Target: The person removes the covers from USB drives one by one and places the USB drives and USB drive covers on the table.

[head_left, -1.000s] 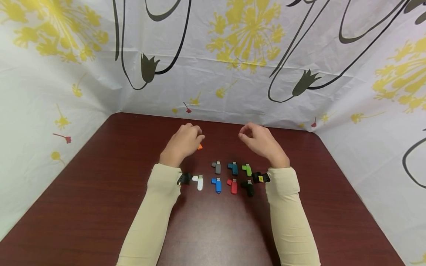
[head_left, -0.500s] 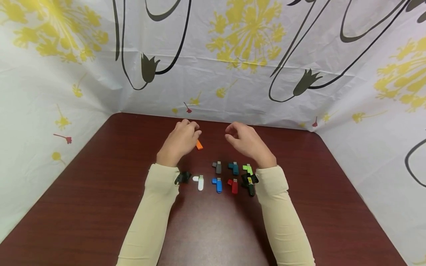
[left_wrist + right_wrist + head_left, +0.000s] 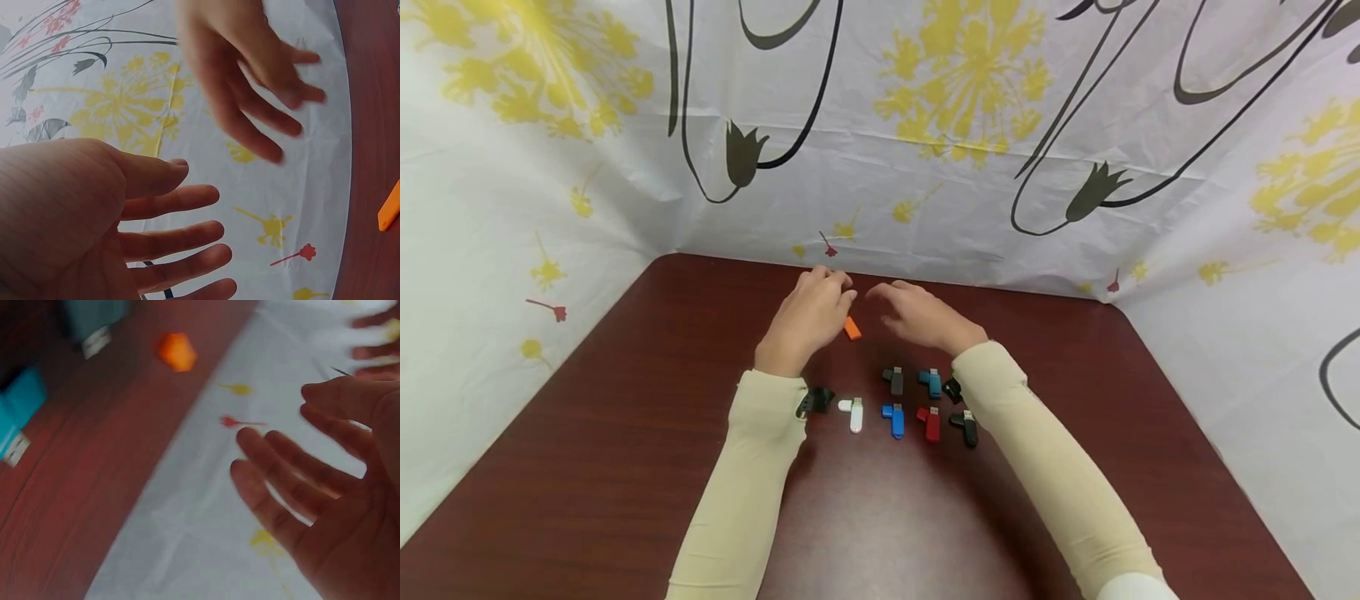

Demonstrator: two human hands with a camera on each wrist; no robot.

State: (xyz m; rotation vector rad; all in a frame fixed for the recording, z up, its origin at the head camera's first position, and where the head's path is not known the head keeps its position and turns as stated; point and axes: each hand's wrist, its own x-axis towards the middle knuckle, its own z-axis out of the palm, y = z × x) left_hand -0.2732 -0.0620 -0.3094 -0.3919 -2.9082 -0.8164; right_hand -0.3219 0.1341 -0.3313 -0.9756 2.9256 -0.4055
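Note:
In the head view my left hand (image 3: pixel 808 317) hovers near the far side of the table, just left of an orange USB stick (image 3: pixel 852 328). Its fingers are extended and loose in the left wrist view, holding nothing. My right hand (image 3: pixel 925 317) is on the other side of the orange stick, fingers spread and bare in the right wrist view. Nearer lie a grey USB stick (image 3: pixel 896 381) and a teal one (image 3: pixel 933 382). A front row has a white USB stick (image 3: pixel 856 416), a blue one (image 3: pixel 897 422), a red one (image 3: pixel 932 425) and a black one (image 3: pixel 970 429).
The dark red-brown table (image 3: pixel 625 433) is bordered by a white patterned sheet (image 3: pixel 850 192) at the back and sides. A black strap piece (image 3: pixel 815 401) sits by the left cuff. The right sleeve (image 3: pixel 1045 450) passes over the table, right of the sticks.
My right hand has swept left, close to my left hand, its fingers opening out. The left hand shifted slightly away, exposing more of the orange stick. The right sleeve now hides the green stick.

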